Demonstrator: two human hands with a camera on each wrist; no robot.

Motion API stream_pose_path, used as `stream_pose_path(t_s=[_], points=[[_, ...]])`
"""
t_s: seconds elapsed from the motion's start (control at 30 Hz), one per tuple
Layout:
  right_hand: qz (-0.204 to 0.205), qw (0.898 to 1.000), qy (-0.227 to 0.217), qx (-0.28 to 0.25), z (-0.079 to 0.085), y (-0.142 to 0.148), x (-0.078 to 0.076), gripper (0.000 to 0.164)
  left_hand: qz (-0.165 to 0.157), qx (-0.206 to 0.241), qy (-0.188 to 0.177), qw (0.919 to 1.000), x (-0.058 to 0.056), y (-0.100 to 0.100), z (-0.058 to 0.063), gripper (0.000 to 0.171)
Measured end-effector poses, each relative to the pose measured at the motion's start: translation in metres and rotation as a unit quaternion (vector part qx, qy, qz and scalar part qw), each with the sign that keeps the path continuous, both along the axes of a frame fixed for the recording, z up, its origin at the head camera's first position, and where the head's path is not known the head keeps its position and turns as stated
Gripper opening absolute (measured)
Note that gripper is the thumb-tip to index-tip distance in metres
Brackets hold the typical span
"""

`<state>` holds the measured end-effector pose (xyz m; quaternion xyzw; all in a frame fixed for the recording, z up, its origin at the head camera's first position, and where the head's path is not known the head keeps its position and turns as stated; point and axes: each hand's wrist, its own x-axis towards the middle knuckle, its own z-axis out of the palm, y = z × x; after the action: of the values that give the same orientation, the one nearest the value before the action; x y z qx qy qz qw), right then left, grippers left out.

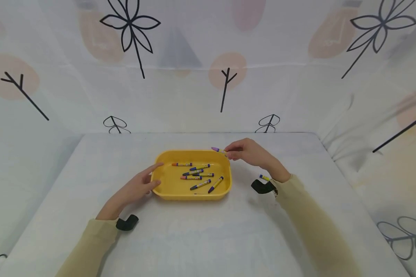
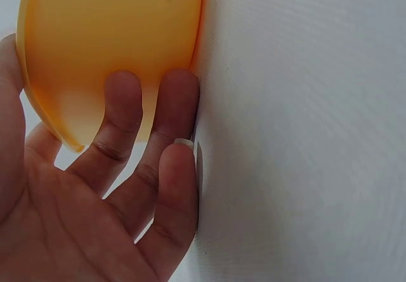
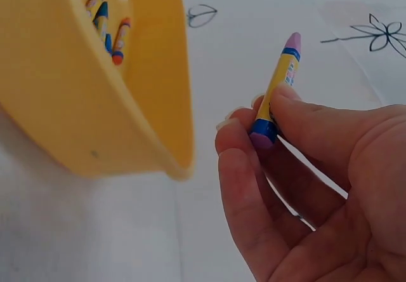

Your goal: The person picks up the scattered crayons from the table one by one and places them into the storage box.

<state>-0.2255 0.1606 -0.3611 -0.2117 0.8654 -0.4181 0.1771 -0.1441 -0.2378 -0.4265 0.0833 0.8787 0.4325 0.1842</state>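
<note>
A yellow tray (image 1: 170, 194) holds several crayons (image 1: 200, 185) with yellow and blue wrappers and blue, orange or dark tips. At its left end my left hand (image 1: 138, 186) holds the wall, with fingertips (image 2: 124, 94) against the outside and the thumb over the rim. Beyond the tray's far right corner, my right hand (image 1: 247, 152) pinches a purple crayon (image 3: 285, 69) between thumb and fingers. Its purple tip points away from the palm. In the right wrist view the crayon is apart from the tray wall.
Another crayon (image 1: 264, 177) with a yellow and blue wrapper lies on the white table (image 1: 201, 238), right of the tray and partly hidden by my right wrist. A patterned cloth (image 1: 187, 96) hangs behind the table. Dark wrist mounts (image 1: 127, 222) sit on both sleeves.
</note>
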Motion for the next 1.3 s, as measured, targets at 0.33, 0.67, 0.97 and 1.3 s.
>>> stream_pose_path(t_s=[0.33,0.67,0.97,1.3], points=[[0.039,0.996,-0.050,-0.061,-0.017,-0.059,-0.012,0.034,0.007,0.010,-0.012,0.9998,-0.001,0.000,-0.004,0.064],[0.068,0.994,-0.044,-0.068,-0.031,-0.083,-0.013,0.030,-0.002,0.019,-0.003,0.9998,-0.001,-0.002,-0.004,0.064],[0.098,0.995,-0.003,0.007,-0.038,-0.087,-0.016,0.019,0.000,0.009,-0.003,1.0000,-0.002,-0.002,-0.002,0.065],[0.144,0.987,-0.021,0.060,-0.040,-0.092,-0.013,0.013,0.002,0.002,-0.004,1.0000,-0.002,-0.002,-0.003,0.065]])
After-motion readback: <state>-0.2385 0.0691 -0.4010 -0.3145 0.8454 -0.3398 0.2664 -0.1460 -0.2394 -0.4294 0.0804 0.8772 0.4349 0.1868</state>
